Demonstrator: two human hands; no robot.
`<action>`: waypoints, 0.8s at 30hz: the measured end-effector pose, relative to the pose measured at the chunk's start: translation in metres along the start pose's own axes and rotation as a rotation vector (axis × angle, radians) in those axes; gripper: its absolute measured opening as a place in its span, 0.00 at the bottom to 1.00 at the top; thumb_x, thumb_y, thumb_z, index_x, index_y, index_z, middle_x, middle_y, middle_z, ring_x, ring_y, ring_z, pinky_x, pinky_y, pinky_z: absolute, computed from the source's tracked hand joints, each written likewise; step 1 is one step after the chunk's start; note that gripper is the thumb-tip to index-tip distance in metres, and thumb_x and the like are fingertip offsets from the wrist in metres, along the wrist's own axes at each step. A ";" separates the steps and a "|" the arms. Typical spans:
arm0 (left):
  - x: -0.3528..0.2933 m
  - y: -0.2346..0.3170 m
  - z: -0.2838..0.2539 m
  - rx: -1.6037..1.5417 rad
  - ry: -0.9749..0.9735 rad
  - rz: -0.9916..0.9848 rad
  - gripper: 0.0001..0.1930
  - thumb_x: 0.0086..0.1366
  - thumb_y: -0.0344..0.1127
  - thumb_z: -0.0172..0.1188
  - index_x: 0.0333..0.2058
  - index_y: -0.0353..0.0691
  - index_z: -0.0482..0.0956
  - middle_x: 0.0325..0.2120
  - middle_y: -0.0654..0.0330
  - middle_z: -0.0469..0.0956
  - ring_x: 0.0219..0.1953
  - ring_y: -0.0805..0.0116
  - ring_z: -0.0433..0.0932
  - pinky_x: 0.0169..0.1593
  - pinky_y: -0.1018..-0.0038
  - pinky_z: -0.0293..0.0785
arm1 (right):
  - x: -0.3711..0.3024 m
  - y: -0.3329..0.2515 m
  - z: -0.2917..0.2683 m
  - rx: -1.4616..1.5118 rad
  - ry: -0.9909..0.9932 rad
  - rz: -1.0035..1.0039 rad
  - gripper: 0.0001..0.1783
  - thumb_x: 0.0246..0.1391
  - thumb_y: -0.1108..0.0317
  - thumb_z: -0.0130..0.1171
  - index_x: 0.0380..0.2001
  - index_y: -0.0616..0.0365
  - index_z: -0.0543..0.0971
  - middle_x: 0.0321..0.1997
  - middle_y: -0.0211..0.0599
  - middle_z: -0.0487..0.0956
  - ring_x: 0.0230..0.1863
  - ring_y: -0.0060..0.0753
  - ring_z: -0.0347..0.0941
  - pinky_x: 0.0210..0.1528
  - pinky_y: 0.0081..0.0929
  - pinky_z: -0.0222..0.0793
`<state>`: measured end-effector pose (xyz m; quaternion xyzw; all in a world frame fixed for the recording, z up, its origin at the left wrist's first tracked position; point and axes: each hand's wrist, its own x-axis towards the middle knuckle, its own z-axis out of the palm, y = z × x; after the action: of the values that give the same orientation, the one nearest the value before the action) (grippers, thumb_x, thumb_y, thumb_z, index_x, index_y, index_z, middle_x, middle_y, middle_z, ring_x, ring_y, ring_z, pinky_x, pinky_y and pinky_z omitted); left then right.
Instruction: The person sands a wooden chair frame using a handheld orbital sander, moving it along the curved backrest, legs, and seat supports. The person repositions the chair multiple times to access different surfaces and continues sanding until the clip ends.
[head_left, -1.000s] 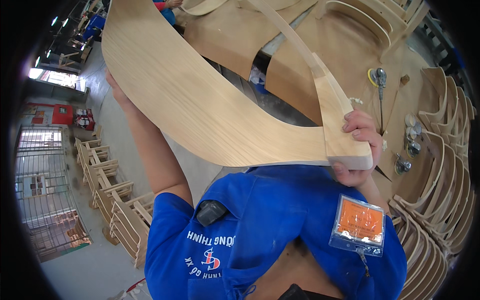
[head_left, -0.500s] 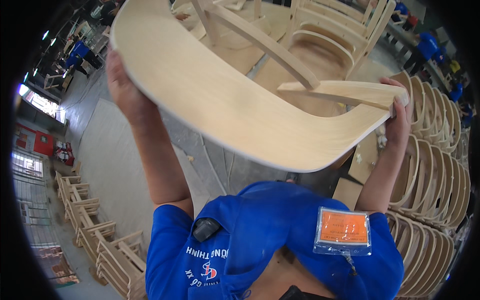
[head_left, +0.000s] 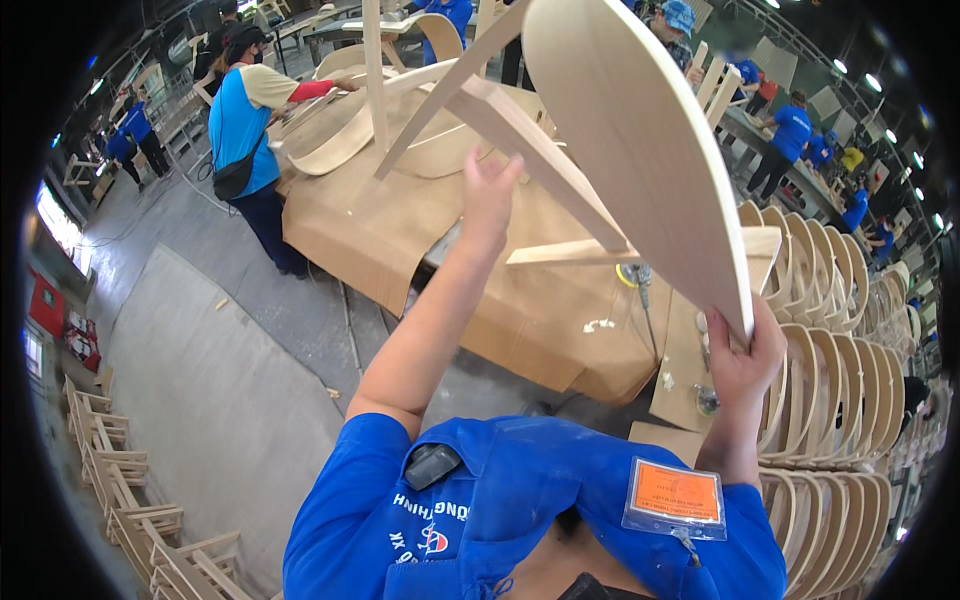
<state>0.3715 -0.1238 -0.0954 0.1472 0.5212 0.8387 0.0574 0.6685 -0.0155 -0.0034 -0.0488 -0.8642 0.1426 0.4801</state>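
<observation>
An unfinished pale wooden chair is raised in front of me, its broad curved panel (head_left: 640,130) turned nearly on edge. My right hand (head_left: 745,350) grips the lower end of that panel, thumb on one side and fingers on the other. Angled wooden legs (head_left: 545,160) run from the chair up and to the left. Just left of those legs, my left hand (head_left: 488,200) is raised with its fingers apart and nothing in it. Beneath the chair lies a cardboard-covered worktable (head_left: 350,245).
A yellow-and-black round power tool (head_left: 632,274) with a cable lies on the worktable by wood scraps. Stacks of curved wooden frames (head_left: 830,390) stand at right. At the table's far left, a person in a light blue vest (head_left: 245,130) works. Wooden frames (head_left: 130,500) line the lower left.
The chair has turned from lying broadside to nearly on edge. My left hand has let go of its panel and moved right; my right hand has shifted lower, still gripping.
</observation>
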 end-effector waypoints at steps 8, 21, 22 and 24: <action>0.091 -0.160 0.056 -0.380 -0.218 -0.135 0.40 0.54 0.46 0.69 0.58 0.31 0.58 0.55 0.52 0.66 0.58 0.61 0.64 0.61 0.65 0.59 | -0.008 0.079 -0.026 0.024 0.004 0.147 0.14 0.47 0.68 0.67 0.33 0.66 0.77 0.31 0.40 0.77 0.32 0.35 0.75 0.37 0.27 0.68; 0.121 -0.076 -0.013 0.233 0.422 0.414 0.33 0.54 0.56 0.67 0.41 0.26 0.75 0.36 0.57 0.78 0.39 0.69 0.74 0.44 0.71 0.71 | 0.046 0.203 0.030 0.445 0.110 0.347 0.36 0.52 0.72 0.61 0.60 0.67 0.56 0.56 0.42 0.65 0.54 0.30 0.66 0.56 0.26 0.62; 0.128 -0.061 -0.027 0.283 0.471 0.599 0.31 0.53 0.54 0.69 0.40 0.26 0.75 0.35 0.58 0.79 0.38 0.68 0.75 0.43 0.72 0.71 | 0.051 0.204 0.044 0.476 0.032 0.381 0.36 0.52 0.72 0.61 0.60 0.67 0.55 0.56 0.42 0.65 0.55 0.30 0.66 0.56 0.27 0.62; 0.139 -0.028 -0.060 0.468 0.467 0.766 0.27 0.52 0.49 0.71 0.38 0.27 0.77 0.33 0.58 0.79 0.34 0.68 0.76 0.41 0.74 0.72 | 0.060 0.212 0.084 0.559 -0.102 0.427 0.35 0.51 0.73 0.61 0.59 0.66 0.56 0.56 0.42 0.66 0.55 0.30 0.66 0.56 0.26 0.62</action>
<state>0.2197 -0.1281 -0.1198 0.1451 0.6029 0.6707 -0.4069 0.5545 0.1832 -0.0580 -0.0880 -0.7849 0.4730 0.3906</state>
